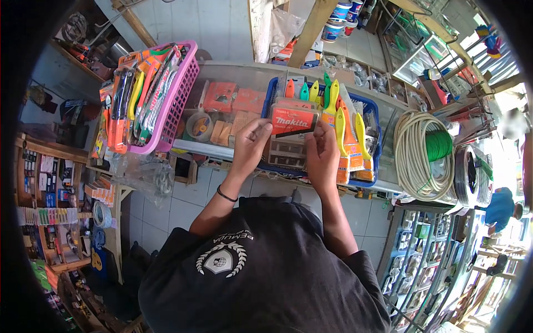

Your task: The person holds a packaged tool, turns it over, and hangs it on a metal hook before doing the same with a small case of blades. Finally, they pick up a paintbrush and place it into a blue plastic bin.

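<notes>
A clear plastic case with a red Makita label (pixel 293 121) is held between both hands above a blue basket (pixel 376 161). My left hand (pixel 252 141) grips the case's left edge, thumb and fingers closed on it. On the right edge, my right hand (pixel 323 152) holds it in the same way. Brushes with yellow handles (pixel 340 130), along with green and orange ones, stand in the basket just right of the case. Below the label, another clear compartment box (pixel 286 154) shows between the hands; whether it is joined to the case I cannot tell.
A pink basket (pixel 176 105) full of packaged tools stands at the left of the glass counter (pixel 222 72). Coiled white cable (pixel 408 150) and green cord (pixel 438 145) lie at its right end. A person in blue (pixel 499 211) is at far right.
</notes>
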{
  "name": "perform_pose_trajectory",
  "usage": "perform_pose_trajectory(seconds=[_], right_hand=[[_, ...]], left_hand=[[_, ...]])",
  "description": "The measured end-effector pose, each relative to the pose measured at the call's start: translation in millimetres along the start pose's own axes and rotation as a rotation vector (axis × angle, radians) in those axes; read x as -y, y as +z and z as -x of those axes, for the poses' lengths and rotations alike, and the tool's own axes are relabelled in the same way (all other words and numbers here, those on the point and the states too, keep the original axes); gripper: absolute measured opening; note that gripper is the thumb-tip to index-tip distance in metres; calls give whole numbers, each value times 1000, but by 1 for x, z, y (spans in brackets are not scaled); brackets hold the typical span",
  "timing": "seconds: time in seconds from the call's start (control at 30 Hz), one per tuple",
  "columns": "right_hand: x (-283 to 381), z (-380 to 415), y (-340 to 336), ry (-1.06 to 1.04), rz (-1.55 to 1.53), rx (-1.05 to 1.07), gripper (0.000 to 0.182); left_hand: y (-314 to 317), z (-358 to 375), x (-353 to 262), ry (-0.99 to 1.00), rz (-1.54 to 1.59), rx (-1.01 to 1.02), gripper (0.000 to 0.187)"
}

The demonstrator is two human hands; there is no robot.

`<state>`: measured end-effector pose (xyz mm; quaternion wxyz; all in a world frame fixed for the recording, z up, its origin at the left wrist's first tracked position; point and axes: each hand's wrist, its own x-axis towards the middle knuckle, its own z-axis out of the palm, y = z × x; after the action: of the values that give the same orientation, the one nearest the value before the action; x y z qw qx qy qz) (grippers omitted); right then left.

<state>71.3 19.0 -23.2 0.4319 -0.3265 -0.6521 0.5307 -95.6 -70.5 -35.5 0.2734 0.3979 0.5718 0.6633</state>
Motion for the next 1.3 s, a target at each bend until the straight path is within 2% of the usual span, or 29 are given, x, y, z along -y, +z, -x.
perform_pose_trajectory(seconds=[0.1, 0.2, 0.33, 0.5, 0.7, 0.8, 0.9, 1.0, 1.3], right_hand=[[-5, -2, -2, -35, -8, 42, 23], [-4, -4, -1, -24, -18, 47, 19], [-4, -3, -3, -64, 36, 45, 16], [2, -5, -4, -98, 45, 43, 14], [10, -6, 11, -199, 4, -9, 13], [9, -6, 16, -226, 30, -39, 12], [24, 1, 23, -202, -122, -94, 15], [25, 6, 23, -210, -53, -133, 21], [27, 12, 24, -252, -31, -160, 23]], left_hand=[[-5, -3, 7, -109, 193, 65, 23], [-6, -6, 15, -130, 256, 99, 23], [-3, -5, 11, -121, 180, 87, 25], [-20, -4, 15, -195, 283, 168, 28], [4, 0, 1, -22, 397, 19, 27], [8, 4, -20, -200, 581, 27, 27], [10, 7, -31, -255, 677, 66, 31], [12, 12, -47, -321, 733, 48, 34], [11, 15, -43, -69, 304, 9, 35]])
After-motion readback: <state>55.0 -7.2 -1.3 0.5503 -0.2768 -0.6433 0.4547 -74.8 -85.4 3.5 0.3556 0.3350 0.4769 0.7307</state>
